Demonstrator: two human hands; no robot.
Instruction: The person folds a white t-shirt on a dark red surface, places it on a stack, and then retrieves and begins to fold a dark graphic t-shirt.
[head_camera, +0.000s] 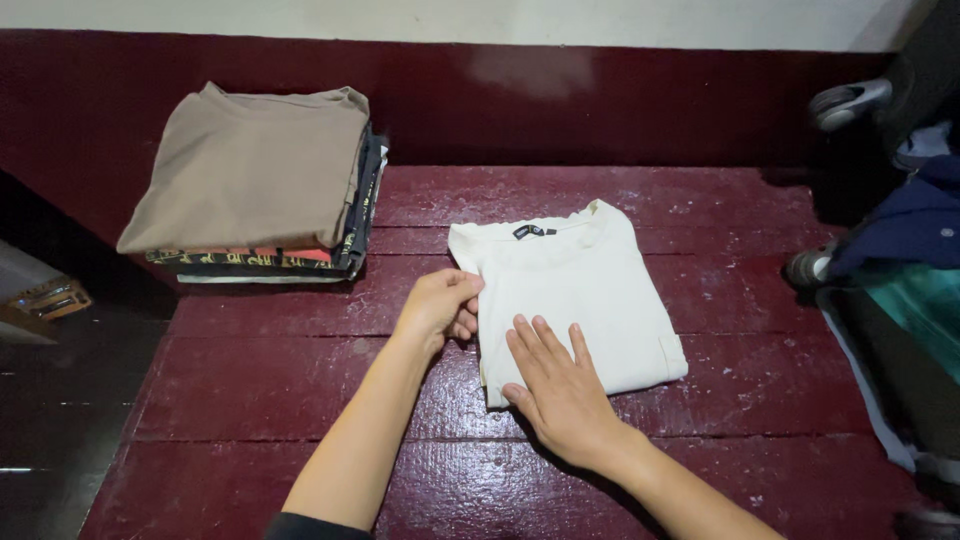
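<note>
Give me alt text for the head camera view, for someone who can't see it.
Two bare hands work a folded cream shirt on a dark red wooden surface: the left hand grips its left edge, the right hand presses flat on its near corner. A stack of folded clothes, tan on top, sits behind to the left.

Cream shirt (570, 295) of matt cloth, table (700, 400) of glossy painted wood (scuffed, speckled)

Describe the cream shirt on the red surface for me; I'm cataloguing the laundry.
The cream shirt is soft knit fabric, folded into a neat rectangle, collar and small dark neck label facing up. It lies flat on the dark red wooden surface. The left hand grips its left edge; the right hand presses flat on its lower corner.
</note>
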